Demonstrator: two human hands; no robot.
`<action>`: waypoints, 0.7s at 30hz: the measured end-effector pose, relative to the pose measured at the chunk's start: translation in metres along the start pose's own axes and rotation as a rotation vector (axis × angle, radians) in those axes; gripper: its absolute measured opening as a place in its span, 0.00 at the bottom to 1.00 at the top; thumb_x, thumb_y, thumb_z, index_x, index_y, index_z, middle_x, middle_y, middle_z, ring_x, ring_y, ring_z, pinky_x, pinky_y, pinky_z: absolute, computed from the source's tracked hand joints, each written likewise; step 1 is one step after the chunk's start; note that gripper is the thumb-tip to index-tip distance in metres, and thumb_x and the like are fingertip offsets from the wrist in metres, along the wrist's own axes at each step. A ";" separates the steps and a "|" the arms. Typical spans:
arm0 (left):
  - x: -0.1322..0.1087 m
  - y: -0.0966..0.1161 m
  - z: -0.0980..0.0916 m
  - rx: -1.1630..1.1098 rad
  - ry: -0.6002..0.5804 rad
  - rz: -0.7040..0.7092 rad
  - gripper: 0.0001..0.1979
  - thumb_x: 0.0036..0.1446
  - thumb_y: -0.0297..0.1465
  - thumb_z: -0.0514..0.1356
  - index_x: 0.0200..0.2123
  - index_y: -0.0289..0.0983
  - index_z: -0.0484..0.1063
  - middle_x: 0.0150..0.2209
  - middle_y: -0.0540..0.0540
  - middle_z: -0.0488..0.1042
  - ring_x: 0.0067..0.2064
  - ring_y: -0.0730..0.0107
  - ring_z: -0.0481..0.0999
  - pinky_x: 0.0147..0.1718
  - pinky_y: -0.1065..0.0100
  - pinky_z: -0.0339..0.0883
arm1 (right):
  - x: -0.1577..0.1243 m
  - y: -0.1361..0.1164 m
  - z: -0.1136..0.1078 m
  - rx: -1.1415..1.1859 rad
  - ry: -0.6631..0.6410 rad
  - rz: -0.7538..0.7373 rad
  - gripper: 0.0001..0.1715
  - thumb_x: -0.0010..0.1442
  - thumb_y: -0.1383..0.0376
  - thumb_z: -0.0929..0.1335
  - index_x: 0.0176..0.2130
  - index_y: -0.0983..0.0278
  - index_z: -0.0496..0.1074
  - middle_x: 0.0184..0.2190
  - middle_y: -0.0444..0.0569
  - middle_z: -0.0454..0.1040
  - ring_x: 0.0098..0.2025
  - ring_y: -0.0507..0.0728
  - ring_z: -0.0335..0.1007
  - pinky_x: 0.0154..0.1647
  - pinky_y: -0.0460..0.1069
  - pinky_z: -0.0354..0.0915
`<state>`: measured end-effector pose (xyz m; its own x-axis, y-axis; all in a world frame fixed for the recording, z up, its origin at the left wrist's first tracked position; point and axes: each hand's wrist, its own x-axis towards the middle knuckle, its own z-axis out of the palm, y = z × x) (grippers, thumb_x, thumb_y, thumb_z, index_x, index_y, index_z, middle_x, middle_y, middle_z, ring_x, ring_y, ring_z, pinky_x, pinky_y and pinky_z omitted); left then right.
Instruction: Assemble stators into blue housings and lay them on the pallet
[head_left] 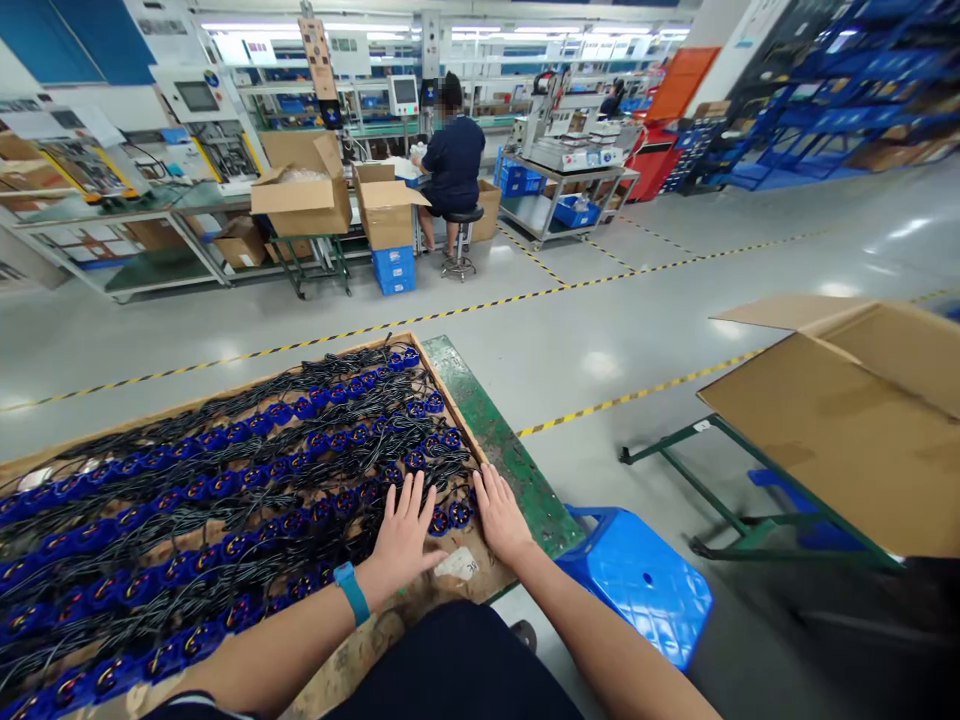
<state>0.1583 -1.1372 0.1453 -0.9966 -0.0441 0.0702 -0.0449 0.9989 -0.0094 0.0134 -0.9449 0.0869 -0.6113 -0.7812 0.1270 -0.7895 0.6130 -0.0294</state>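
Rows of round blue parts [279, 412] with black cables [300, 376] fill a shallow wooden-edged tray [442, 382] on a green worktable [480, 400]. My left hand [405, 535] lies flat over the near right part of the rows, fingers spread, a teal band on its wrist. My right hand [501, 512] rests at the tray's right edge, fingers stretched out, beside two blue parts [448, 516]. Neither hand grips anything. Just right of my left thumb lies a white paper label [456, 564] with marking on it.
A blue plastic stool [637, 580] stands right of the table. Farther right is a large open cardboard box [847, 430] on a green stand [720, 480]. Across the aisle, a seated person [454, 165] works near cardboard boxes [304, 200] and a wheeled machine cart [566, 180].
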 end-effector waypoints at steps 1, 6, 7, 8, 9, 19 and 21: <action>-0.001 0.001 0.003 0.015 0.006 -0.002 0.52 0.51 0.55 0.65 0.70 0.33 0.54 0.73 0.25 0.44 0.73 0.33 0.43 0.67 0.34 0.38 | 0.003 0.000 -0.001 0.005 0.003 -0.004 0.47 0.63 0.78 0.56 0.74 0.69 0.29 0.73 0.63 0.43 0.75 0.65 0.39 0.71 0.62 0.53; 0.002 0.014 0.012 0.014 0.067 0.033 0.48 0.57 0.53 0.61 0.72 0.38 0.49 0.74 0.30 0.43 0.74 0.37 0.43 0.68 0.34 0.36 | -0.007 0.002 -0.010 0.032 0.015 0.051 0.47 0.66 0.70 0.60 0.74 0.68 0.32 0.74 0.62 0.36 0.76 0.66 0.35 0.72 0.62 0.49; 0.005 0.018 0.013 0.006 0.076 0.043 0.47 0.58 0.53 0.61 0.73 0.40 0.47 0.74 0.31 0.43 0.74 0.37 0.43 0.68 0.34 0.37 | -0.012 0.003 -0.011 0.030 0.016 0.091 0.46 0.66 0.67 0.61 0.74 0.68 0.35 0.75 0.62 0.36 0.76 0.66 0.34 0.72 0.63 0.47; 0.008 0.022 0.015 -0.002 0.080 0.060 0.47 0.58 0.54 0.60 0.73 0.42 0.45 0.74 0.32 0.42 0.74 0.37 0.43 0.68 0.34 0.39 | -0.017 0.003 -0.012 0.024 0.011 0.139 0.45 0.67 0.65 0.61 0.74 0.69 0.38 0.75 0.62 0.36 0.76 0.67 0.34 0.72 0.64 0.47; 0.012 0.026 0.016 -0.009 0.080 0.079 0.47 0.59 0.54 0.60 0.73 0.43 0.44 0.74 0.32 0.42 0.74 0.37 0.44 0.67 0.34 0.41 | -0.022 0.004 -0.012 0.016 -0.002 0.186 0.44 0.67 0.62 0.62 0.74 0.69 0.41 0.74 0.62 0.37 0.75 0.68 0.35 0.72 0.64 0.46; 0.027 0.024 0.024 0.004 0.032 0.042 0.34 0.69 0.44 0.52 0.72 0.39 0.48 0.73 0.29 0.48 0.73 0.42 0.51 0.65 0.37 0.52 | -0.002 -0.020 0.008 0.052 0.031 0.061 0.44 0.69 0.51 0.61 0.72 0.72 0.47 0.74 0.71 0.36 0.74 0.75 0.37 0.68 0.67 0.48; 0.027 0.022 0.021 -0.025 0.007 0.016 0.32 0.70 0.42 0.50 0.72 0.37 0.48 0.73 0.29 0.46 0.73 0.43 0.49 0.66 0.37 0.51 | 0.007 -0.024 0.014 0.083 0.069 0.006 0.43 0.70 0.55 0.60 0.73 0.71 0.41 0.74 0.70 0.33 0.74 0.76 0.34 0.67 0.67 0.51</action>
<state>0.1294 -1.1170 0.1261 -0.9967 -0.0282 0.0768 -0.0272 0.9995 0.0142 0.0274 -0.9671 0.0744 -0.6128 -0.7660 0.1943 -0.7896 0.6033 -0.1122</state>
